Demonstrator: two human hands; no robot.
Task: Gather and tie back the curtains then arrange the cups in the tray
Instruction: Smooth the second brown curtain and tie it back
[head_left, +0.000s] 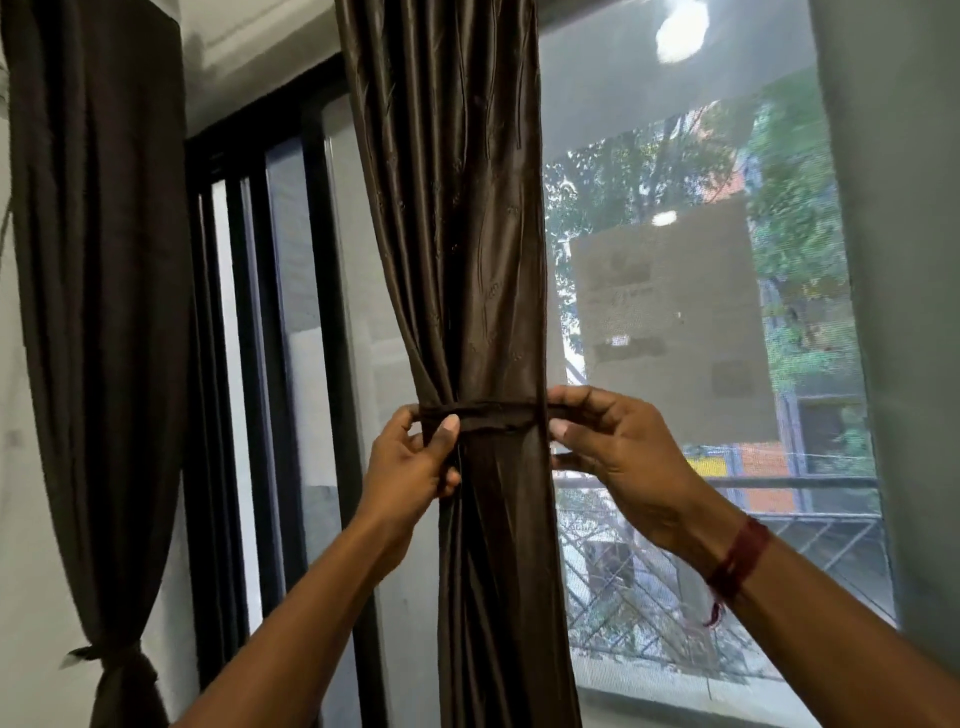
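A dark brown satin curtain hangs gathered in the middle of the view. A matching brown tie-back band runs across it at its narrowest point. My left hand pinches the band's left end at the curtain's left edge, thumb on the front. My right hand pinches the band's right end just past the curtain's right edge. A second dark curtain hangs at the far left, knotted low down. No cups or tray are in view.
Behind the curtain is a black-framed sliding window with a mesh screen; a balcony railing, buildings and trees show through it. A white wall stands at the right. A red thread band circles my right wrist.
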